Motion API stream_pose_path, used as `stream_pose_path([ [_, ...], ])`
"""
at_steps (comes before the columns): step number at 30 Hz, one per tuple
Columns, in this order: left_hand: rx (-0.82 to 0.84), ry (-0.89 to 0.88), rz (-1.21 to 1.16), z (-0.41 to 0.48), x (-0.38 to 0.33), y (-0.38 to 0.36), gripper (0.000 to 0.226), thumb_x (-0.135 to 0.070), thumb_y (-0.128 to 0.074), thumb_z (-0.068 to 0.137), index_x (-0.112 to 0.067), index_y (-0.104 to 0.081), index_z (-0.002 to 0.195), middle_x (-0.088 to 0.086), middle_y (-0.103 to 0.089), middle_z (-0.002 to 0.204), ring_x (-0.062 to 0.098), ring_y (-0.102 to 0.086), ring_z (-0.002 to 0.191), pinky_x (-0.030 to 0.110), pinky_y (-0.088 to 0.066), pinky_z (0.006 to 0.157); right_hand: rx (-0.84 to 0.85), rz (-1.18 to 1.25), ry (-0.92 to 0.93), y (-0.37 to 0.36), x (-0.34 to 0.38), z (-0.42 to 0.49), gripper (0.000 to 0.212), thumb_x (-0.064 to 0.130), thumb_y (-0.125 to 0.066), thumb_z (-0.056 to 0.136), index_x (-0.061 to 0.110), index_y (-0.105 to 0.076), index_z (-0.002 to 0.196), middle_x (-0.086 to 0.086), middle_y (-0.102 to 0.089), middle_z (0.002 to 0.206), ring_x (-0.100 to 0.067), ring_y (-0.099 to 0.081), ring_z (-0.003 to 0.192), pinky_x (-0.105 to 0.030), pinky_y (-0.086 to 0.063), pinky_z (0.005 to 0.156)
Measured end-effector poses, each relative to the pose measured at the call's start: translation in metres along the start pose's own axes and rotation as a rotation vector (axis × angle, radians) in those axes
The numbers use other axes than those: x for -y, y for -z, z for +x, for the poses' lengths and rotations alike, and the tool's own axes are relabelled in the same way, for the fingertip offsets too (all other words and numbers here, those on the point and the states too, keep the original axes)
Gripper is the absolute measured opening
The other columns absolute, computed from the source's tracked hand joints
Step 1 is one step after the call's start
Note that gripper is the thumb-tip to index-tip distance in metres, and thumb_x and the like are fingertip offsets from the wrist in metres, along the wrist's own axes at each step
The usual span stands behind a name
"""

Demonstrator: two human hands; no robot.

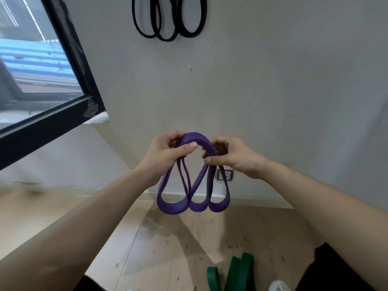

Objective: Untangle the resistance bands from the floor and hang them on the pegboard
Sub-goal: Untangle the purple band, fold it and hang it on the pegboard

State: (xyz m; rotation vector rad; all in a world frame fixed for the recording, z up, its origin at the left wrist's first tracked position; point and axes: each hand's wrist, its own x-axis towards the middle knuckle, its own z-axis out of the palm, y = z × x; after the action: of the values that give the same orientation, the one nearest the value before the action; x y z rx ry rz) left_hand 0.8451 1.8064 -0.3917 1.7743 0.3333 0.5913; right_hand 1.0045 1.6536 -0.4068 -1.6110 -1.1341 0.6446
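Note:
A purple resistance band (193, 204) is folded into several loops and held up in front of the wall at chest height. My left hand (165, 154) grips its top left, thumb laid over the band. My right hand (231, 156) pinches the top right of the same band. The loops hang free below both hands. A green resistance band (239, 274) lies on the wooden floor near my feet. Black bands (168, 19) hang on the wall above; their hooks are cut off by the frame's top.
A dark-framed window (69, 59) juts out at the left. A wall socket (225, 175) sits low on the wall behind the purple band. The floor is pale wood with scattered debris. My white shoe (279, 285) shows at the bottom right.

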Motion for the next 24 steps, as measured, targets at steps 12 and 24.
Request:
stream_pose_path([
  [12,-0.140,-0.139,-0.014,0.034,-0.082,-0.029,0.034,-0.028,-0.075,0.090,-0.021,-0.059,0.119,0.002,-0.073,0.106,0.015,-0.073,0.094,0.026,-0.057,0.084,-0.470,-0.018,0.236,0.049,0.085,-0.019,0.031,0.020,-0.076,0.089,0.024,-0.064,0.116,0.002,-0.074,0.098,-0.013,-0.069,0.095,-0.041,-0.058,0.091],
  [24,-0.242,-0.403,-0.021,0.108,-0.242,-0.047,0.022,-0.038,-0.072,0.091,-0.028,-0.060,0.106,0.000,-0.073,0.098,0.017,-0.073,0.088,0.041,-0.059,0.090,-0.663,-0.263,0.463,0.138,0.226,0.003,0.023,0.030,-0.069,0.094,0.028,-0.062,0.116,0.004,-0.070,0.101,-0.019,-0.069,0.090,-0.036,-0.060,0.079],
])
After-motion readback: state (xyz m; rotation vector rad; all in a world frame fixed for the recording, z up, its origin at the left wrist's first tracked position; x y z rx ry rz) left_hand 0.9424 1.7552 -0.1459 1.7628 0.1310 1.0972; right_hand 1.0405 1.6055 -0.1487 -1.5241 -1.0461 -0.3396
